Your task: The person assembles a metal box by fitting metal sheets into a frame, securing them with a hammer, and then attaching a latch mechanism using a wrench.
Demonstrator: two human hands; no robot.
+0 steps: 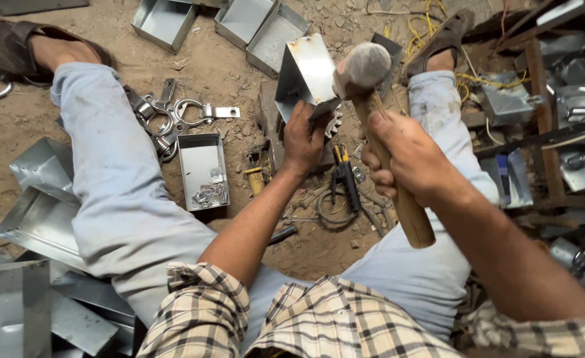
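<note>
So the person's sitting on a dirt floor (226, 66) with legs spread, and both hands are busy. Left hand (303, 140) is wrapped around the lower edge of a folded sheet-metal box (309, 69), holding it tilted up just above centre of the view. Right hand (408, 156) has a tight fist around the wooden handle of a hammer (385, 132), whose head is up at about 12 o'clock, touching or nearly touching the right edge of the box; can't tell which, it's a bit blurred.

Under the hands on the ground there's a pair of pliers (345, 176) with yellow and black grips. At 9 o'clock from the hands sits an open metal tray (199, 162) with small bits of hardware in one corner, and right above it a bunch of metal clamps (173, 116). More finished boxes (166, 23) are lined up at 11 o'clock. Cut metal sheets (40, 219) pile up around 8 o'clock, beside the left leg.
</note>
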